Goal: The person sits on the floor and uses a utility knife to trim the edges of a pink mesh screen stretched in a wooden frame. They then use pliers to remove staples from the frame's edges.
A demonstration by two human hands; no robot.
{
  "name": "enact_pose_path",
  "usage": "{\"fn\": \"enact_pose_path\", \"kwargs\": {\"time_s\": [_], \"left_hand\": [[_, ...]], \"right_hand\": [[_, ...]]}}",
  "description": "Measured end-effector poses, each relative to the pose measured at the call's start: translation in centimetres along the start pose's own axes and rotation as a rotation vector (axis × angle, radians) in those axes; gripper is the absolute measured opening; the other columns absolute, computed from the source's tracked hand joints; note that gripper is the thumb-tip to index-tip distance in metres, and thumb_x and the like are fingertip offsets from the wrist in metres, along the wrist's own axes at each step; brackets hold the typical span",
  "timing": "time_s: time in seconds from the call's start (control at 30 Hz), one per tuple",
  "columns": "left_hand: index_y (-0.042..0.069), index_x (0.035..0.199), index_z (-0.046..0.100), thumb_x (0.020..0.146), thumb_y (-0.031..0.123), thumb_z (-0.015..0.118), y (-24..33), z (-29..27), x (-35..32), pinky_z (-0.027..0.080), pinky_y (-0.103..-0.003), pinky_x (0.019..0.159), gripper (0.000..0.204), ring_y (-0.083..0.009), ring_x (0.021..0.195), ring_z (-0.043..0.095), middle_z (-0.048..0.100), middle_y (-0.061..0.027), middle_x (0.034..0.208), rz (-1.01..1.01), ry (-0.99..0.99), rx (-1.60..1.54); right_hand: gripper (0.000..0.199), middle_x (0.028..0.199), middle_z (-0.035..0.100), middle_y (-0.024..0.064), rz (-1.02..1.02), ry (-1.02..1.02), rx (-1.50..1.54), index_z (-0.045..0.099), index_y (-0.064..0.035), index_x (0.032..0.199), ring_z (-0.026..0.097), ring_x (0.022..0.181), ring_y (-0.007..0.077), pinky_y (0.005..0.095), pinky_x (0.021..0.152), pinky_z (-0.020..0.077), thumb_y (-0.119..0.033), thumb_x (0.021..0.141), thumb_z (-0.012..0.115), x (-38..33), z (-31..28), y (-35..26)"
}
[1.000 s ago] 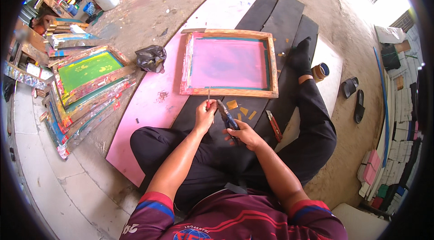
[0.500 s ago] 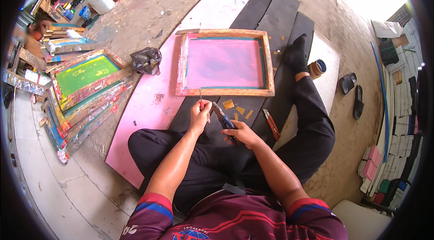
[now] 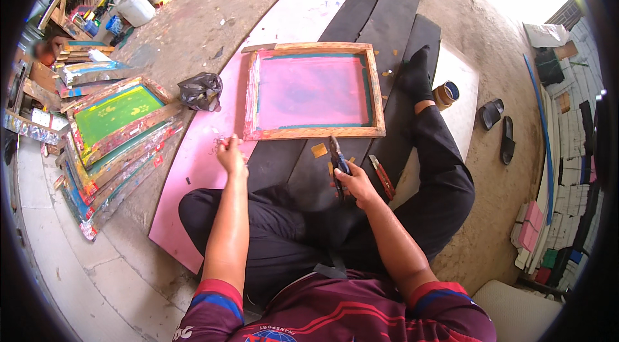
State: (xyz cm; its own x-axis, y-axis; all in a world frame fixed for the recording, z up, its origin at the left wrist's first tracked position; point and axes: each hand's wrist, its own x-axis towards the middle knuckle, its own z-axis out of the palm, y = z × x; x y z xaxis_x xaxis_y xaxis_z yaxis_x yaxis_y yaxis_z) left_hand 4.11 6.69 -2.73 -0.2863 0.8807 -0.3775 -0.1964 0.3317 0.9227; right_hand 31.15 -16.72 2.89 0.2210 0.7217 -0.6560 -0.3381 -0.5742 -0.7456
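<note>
In the head view, the person sits cross-legged on dark mats, facing a wooden-framed printing screen with pink mesh [image 3: 314,90] that lies flat on a pink board [image 3: 193,174]. The right hand [image 3: 353,184] is closed around the blue-handled pliers [image 3: 337,165], whose tips point toward the frame's near edge. The left hand [image 3: 229,155] reaches out over the pink board, fingers pinched narrowly on something small that is too tiny to make out. A red-handled tool [image 3: 382,176] lies on the mat just right of the pliers. A crumpled black plastic bag [image 3: 200,90] sits left of the frame, and a stack of framed screens topped by a green one [image 3: 116,113] stands farther left.
</note>
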Motion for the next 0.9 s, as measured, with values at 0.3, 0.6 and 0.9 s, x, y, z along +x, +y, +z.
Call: {"fn": "enact_pose_path", "kwargs": {"time_s": [0.3,0.6,0.9], "left_hand": [[0.010,0.093,0.056,0.099,0.032,0.073,-0.2,-1.1,2.1,0.033,-0.029,0.034,0.028,-0.0104,0.041,0.042,0.061,-0.0022,0.077,-0.127,0.202,-0.070],[0.011,0.096,0.057,0.100,0.035,0.072,-1.3,-0.2,0.1,0.036,-0.029,0.035,0.029,-0.0108,0.041,0.046,0.063,-0.0028,0.080,-0.109,0.063,-0.029],[0.010,0.098,0.058,0.101,0.035,0.071,-1.5,0.0,0.0,0.037,-0.029,0.035,0.029,-0.0108,0.041,0.046,0.063,-0.0029,0.078,-0.105,0.051,-0.032]], "right_hand": [[0.050,0.091,0.066,0.0028,-0.136,0.365,-0.228,0.059,0.0006,0.142,0.060,0.075,0.0114,0.0305,0.069,0.0502,-0.020,0.098,0.070,0.5,-2.7,-0.8],[0.040,0.088,0.063,0.0008,-0.048,0.266,-0.377,0.063,0.0014,0.131,0.061,0.071,0.0101,0.0299,0.060,0.0484,-0.022,0.099,0.071,1.6,-5.4,-2.2],[0.045,0.090,0.068,0.0074,0.026,0.113,-0.558,0.064,0.0022,0.133,0.066,0.072,0.0154,0.0342,0.068,0.0537,-0.021,0.095,0.072,2.0,-8.0,-4.9]]}}
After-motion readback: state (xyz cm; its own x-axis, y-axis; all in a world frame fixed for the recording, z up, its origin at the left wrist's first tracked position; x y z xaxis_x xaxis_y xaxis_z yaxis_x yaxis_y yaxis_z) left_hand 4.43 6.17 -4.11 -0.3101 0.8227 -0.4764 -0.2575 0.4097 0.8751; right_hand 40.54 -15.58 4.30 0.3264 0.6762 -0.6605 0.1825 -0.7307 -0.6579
